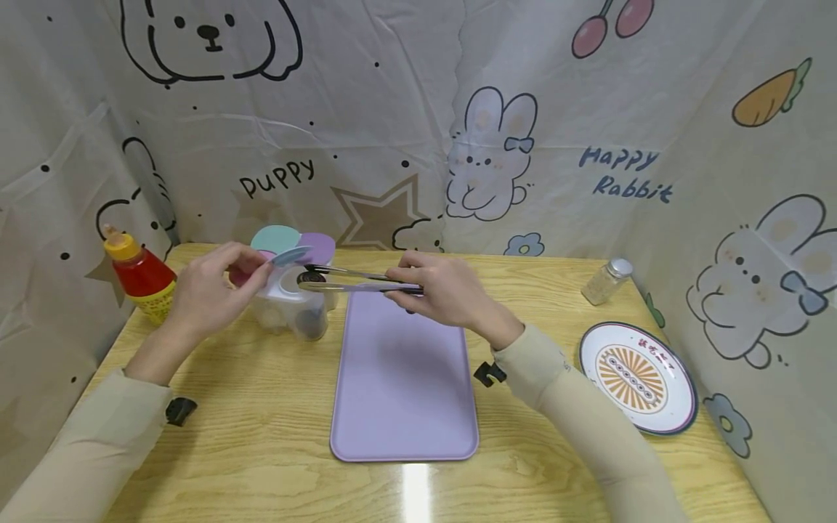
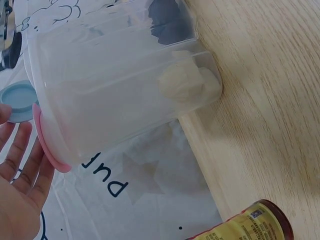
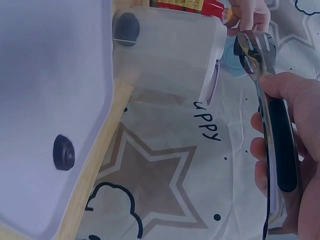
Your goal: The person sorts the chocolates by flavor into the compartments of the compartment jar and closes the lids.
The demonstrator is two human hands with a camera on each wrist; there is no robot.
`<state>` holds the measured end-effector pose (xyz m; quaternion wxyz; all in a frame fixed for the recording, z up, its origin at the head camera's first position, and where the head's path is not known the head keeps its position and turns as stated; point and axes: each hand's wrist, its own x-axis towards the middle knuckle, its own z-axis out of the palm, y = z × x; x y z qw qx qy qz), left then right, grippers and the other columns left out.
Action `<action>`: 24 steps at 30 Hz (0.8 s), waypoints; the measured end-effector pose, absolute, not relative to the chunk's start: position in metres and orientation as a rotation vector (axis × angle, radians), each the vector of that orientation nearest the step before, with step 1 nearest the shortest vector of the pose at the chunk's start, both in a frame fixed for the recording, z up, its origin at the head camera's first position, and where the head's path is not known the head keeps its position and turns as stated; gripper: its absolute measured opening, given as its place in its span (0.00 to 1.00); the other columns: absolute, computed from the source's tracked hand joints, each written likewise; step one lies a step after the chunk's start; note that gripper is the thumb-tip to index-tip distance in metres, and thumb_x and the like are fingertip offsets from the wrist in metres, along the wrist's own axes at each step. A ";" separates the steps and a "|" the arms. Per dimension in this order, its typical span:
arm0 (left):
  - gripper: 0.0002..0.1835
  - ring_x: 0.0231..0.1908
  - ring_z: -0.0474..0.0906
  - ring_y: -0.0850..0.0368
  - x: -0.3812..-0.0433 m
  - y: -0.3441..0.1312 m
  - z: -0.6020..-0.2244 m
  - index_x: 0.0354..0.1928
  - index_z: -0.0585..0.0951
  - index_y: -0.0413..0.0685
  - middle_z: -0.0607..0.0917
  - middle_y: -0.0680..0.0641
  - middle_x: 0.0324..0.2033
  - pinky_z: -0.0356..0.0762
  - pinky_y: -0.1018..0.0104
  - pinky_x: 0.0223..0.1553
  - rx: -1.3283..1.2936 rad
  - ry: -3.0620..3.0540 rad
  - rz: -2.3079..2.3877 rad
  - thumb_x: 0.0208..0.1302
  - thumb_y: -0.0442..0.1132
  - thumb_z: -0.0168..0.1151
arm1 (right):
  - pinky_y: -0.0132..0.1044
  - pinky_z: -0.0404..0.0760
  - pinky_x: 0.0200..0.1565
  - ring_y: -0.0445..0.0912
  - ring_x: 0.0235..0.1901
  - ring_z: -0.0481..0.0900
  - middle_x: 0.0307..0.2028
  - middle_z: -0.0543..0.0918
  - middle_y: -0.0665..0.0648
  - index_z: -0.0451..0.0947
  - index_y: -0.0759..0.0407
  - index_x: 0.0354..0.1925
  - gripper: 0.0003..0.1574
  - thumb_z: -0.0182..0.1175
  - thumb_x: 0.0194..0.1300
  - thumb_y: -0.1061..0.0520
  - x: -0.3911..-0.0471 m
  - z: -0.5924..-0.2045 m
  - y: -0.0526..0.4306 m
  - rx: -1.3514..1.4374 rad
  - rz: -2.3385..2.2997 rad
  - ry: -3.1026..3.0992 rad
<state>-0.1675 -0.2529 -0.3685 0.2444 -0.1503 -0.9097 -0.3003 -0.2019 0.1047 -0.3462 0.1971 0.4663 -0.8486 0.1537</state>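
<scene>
My right hand [image 1: 441,287] grips metal tongs [image 1: 360,283] with dark handles, held level over the top of a clear multi-compartment container [image 1: 277,309]. Between the tong tips is a small dark piece [image 1: 311,277]. My left hand [image 1: 212,287] pinches a raised light-blue lid [image 1: 290,255] between thumb and fingers at the container's top. In the left wrist view, beige lumps [image 2: 187,80] lie at the bottom of one compartment and dark pieces [image 2: 170,20] in another. A dark piece [image 3: 63,152] also lies on the lilac tray [image 1: 405,385], partly hidden below my right hand in the head view.
Teal [image 1: 276,237] and purple lids [image 1: 318,248] stand up behind the container. To its left is a red bottle [image 1: 144,272] with a yellow cap. A patterned plate [image 1: 637,378] and a glass shaker [image 1: 607,281] stand at the right. Printed cloth [image 1: 392,131] surrounds the table.
</scene>
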 end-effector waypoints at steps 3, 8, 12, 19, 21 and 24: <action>0.07 0.31 0.75 0.60 -0.167 -0.253 -0.369 0.45 0.86 0.43 0.89 0.44 0.35 0.68 0.89 0.36 -0.411 -2.489 -0.822 0.67 0.35 0.71 | 0.32 0.71 0.23 0.37 0.24 0.78 0.36 0.86 0.47 0.90 0.48 0.47 0.11 0.71 0.69 0.48 -0.205 -0.346 0.099 1.315 0.427 -2.370; 0.07 0.32 0.76 0.59 -0.167 -0.253 -0.369 0.45 0.86 0.44 0.90 0.44 0.36 0.68 0.89 0.37 -0.411 -2.490 -0.827 0.68 0.35 0.71 | 0.31 0.72 0.23 0.37 0.24 0.78 0.36 0.85 0.48 0.91 0.48 0.47 0.12 0.70 0.70 0.47 -0.209 -0.346 0.091 1.321 0.395 -2.374; 0.07 0.32 0.76 0.58 -0.167 -0.252 -0.368 0.45 0.86 0.43 0.90 0.43 0.36 0.68 0.89 0.37 -0.413 -2.489 -0.829 0.68 0.35 0.71 | 0.32 0.72 0.23 0.38 0.24 0.78 0.37 0.86 0.48 0.91 0.48 0.47 0.12 0.70 0.70 0.47 -0.212 -0.345 0.087 1.324 0.378 -2.387; 0.07 0.32 0.75 0.61 -0.166 -0.252 -0.367 0.45 0.85 0.43 0.90 0.43 0.36 0.68 0.89 0.37 -0.413 -2.486 -0.828 0.67 0.35 0.71 | 0.32 0.73 0.23 0.38 0.26 0.78 0.37 0.85 0.49 0.90 0.47 0.49 0.13 0.70 0.70 0.46 -0.215 -0.346 0.083 1.326 0.346 -2.417; 0.07 0.32 0.75 0.62 -0.166 -0.253 -0.367 0.45 0.86 0.43 0.90 0.43 0.36 0.68 0.89 0.37 -0.415 -2.484 -0.826 0.67 0.35 0.71 | 0.33 0.73 0.23 0.38 0.26 0.77 0.37 0.85 0.49 0.91 0.47 0.49 0.13 0.70 0.70 0.45 -0.216 -0.347 0.082 1.325 0.343 -2.420; 0.07 0.32 0.75 0.61 -0.166 -0.253 -0.367 0.45 0.85 0.43 0.89 0.43 0.36 0.68 0.89 0.37 -0.418 -2.485 -0.828 0.68 0.34 0.71 | 0.33 0.73 0.23 0.39 0.26 0.78 0.37 0.85 0.49 0.91 0.47 0.50 0.15 0.71 0.69 0.45 -0.216 -0.347 0.081 1.318 0.349 -2.432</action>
